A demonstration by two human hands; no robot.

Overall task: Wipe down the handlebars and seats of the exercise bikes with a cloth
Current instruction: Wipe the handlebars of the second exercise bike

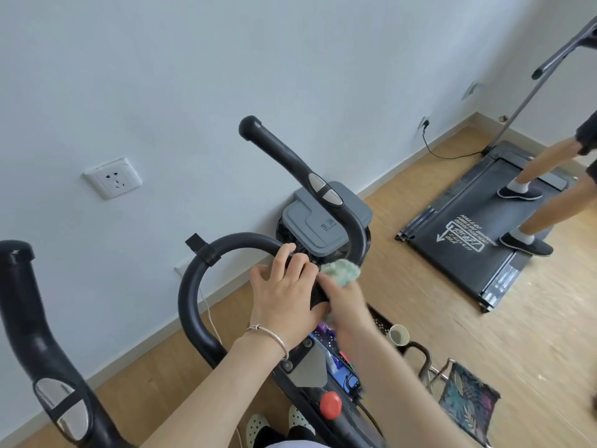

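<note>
Cloth (340, 271) bunched in right hand (348, 302) against handlebar (354, 226).

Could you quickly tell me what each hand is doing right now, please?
Left hand: fingers curled over the handlebar.
Right hand: gripping the green cloth against the handlebar.

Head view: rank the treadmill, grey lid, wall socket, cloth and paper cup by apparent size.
1. treadmill
2. grey lid
3. wall socket and cloth: about alike, and the right hand covers part of the cloth, so unranked
4. paper cup
</note>
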